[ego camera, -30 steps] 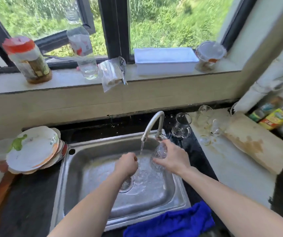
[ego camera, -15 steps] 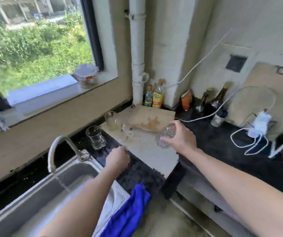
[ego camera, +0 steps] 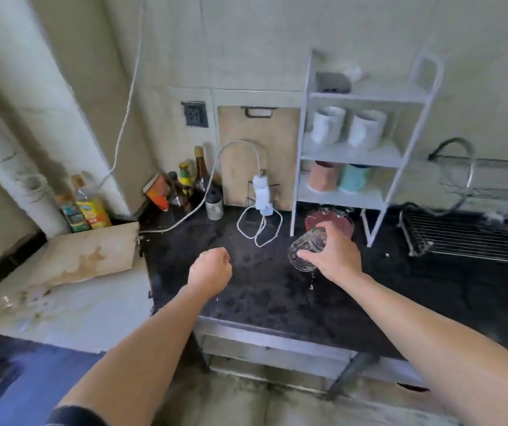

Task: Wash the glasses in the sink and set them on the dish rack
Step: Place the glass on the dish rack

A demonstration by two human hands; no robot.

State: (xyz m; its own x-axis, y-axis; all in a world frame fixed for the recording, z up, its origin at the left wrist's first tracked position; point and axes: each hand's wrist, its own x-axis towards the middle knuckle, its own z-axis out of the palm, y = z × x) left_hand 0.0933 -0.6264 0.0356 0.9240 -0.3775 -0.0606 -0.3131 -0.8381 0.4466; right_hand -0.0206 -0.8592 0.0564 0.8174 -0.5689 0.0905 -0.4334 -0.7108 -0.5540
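Left hand [ego camera: 211, 267] hung over the dark surface [ego camera: 261, 296], grip curled into a fist, holding nothing. Glass [ego camera: 306, 252] was off the surface, tilted on its side, dripping. The right hand [ego camera: 335, 256] had its grip wrapped round the wall. Dish rack [ego camera: 467, 238] stood well apart, far right. Judgement: glass light, rigid, fragile, wet and slippery; best held round mid-wall, not by the rim.

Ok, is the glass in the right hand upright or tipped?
Tipped: the glass lies slanted in the right hand, and water drops fall below it over the dark counter.
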